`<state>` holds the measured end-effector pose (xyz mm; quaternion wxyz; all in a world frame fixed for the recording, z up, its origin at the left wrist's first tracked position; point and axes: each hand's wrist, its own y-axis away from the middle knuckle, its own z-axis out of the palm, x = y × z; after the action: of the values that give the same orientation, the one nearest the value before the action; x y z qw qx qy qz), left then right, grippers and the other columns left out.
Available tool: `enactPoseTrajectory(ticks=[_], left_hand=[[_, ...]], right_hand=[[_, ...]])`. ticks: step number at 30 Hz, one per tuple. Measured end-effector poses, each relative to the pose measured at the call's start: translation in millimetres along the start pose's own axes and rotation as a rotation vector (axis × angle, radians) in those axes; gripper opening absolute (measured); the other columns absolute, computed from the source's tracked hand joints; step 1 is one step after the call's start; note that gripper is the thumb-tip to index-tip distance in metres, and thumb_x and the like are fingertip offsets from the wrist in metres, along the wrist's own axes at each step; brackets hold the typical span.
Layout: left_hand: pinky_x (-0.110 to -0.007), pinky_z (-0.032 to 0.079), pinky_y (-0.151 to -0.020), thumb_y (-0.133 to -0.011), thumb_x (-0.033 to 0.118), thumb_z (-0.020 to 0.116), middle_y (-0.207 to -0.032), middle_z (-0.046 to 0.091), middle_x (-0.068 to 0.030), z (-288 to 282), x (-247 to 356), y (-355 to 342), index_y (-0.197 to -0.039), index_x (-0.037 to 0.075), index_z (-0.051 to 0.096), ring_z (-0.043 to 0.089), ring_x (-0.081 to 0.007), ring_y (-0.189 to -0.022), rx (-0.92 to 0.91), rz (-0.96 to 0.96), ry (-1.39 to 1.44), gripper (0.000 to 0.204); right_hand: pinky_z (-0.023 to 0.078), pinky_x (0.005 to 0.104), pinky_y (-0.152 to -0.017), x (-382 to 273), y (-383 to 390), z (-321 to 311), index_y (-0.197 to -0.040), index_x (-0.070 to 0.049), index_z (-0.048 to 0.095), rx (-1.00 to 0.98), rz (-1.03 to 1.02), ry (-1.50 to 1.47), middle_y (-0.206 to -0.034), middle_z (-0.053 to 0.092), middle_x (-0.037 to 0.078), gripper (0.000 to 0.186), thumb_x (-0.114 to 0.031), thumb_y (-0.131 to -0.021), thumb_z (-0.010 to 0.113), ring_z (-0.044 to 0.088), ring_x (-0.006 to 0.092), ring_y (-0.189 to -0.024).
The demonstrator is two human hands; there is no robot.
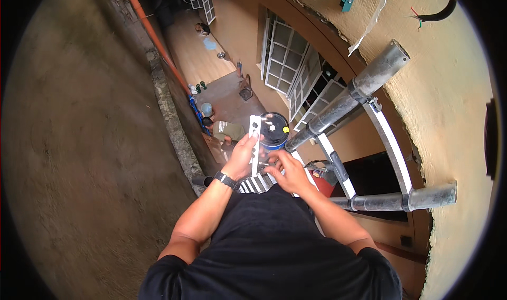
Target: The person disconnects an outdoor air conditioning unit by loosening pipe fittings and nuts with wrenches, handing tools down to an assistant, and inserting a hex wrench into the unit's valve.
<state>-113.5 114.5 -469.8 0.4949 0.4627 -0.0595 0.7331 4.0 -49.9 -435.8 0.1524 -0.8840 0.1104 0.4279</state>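
Note:
My left hand [243,156] is closed around a white flat metal bracket [255,125] with a row of holes, held upright in front of my chest. Close to the bracket's lower right side is my right hand [290,172]. Its fingers are bent and brought together near a small dark piece; what they pinch is too small to name. My left wrist wears a black watch [227,180]. Just below my hands, white slats [255,184] show in front of my black shirt.
Grey pipes [338,110] joined by white bars stand at right. Open white window grilles [288,57] jut out. Far below, a person in an olive shirt [228,129] is beside a black-topped drum [274,132]. A rough concrete wall [95,141] rises left; a black cable [438,15] has exposed wires.

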Motion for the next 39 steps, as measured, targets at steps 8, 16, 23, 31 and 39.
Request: enactPoseTrajectory(ticks=[8, 16, 23, 31, 39], left_hand=[[-0.026, 0.048, -0.072, -0.11, 0.034, 0.055, -0.083, 0.061, -0.0025, 12.2, -1.1, -6.7, -0.116, 0.005, 0.065, 0.055, -0.0118, -0.076, 0.013, 0.113, -0.045, 0.031], [-0.025, 0.045, -0.069, -0.11, 0.034, 0.055, -0.084, 0.057, 0.0007, 12.8, -18.5, -13.2, -0.118, 0.006, 0.063, 0.053, -0.0093, -0.077, -0.02, 0.071, -0.05, 0.031], [-0.024, 0.044, -0.068, -0.11, 0.033, 0.055, -0.085, 0.057, 0.0004, 9.8, -29.2, -17.9, -0.121, 0.005, 0.063, 0.054, -0.0083, -0.077, -0.011, 0.047, -0.024, 0.031], [-0.025, 0.045, -0.069, -0.11, 0.035, 0.055, -0.085, 0.058, -0.0003, 10.9, -44.5, -18.8, -0.12, 0.006, 0.064, 0.054, -0.0092, -0.077, -0.03, -0.06, -0.111, 0.033], [-0.031, 0.051, -0.065, -0.109, 0.036, 0.058, -0.084, 0.057, -0.0047, -5.7, -90.1, -34.2, -0.108, 0.006, 0.063, 0.055, -0.016, -0.072, 0.21, -0.432, 0.094, 0.03]], right_hand=[[0.046, 0.0294, -0.058, 20.8, -9.4, 20.3, -0.107, -0.007, 0.061, -0.145, 0.888, -1.125, -0.079, 0.057, 0.003, 0.031, -0.037, -0.109, 0.056, 0.057, 0.013, -0.066], [0.055, 0.0338, -0.069, 41.5, 0.0, 24.2, -0.126, -0.003, 0.06, -0.046, 0.917, -1.214, -0.098, 0.062, 0.011, 0.032, -0.025, -0.104, 0.065, 0.064, 0.0179, -0.075], [0.057, 0.0383, -0.076, 19.2, 15.8, 0.5, -0.128, -0.003, 0.06, 0.03, -0.08, -0.047, -0.094, 0.064, 0.011, 0.032, -0.021, -0.102, 0.066, 0.07, 0.0224, -0.085], [0.054, 0.0392, -0.071, 19.2, 30.1, -7.6, -0.121, -0.006, 0.063, -0.025, 0.185, -0.041, -0.094, 0.061, 0.009, 0.034, -0.029, -0.097, 0.073, 0.067, 0.0259, -0.08], [0.055, 0.0475, -0.075, 58.9, 45.1, 15.2, -0.106, -0.008, 0.071, -0.063, 0.08, 0.189, -0.088, 0.062, 0.011, 0.024, -0.031, -0.096, 0.072, 0.068, 0.0353, -0.084]])
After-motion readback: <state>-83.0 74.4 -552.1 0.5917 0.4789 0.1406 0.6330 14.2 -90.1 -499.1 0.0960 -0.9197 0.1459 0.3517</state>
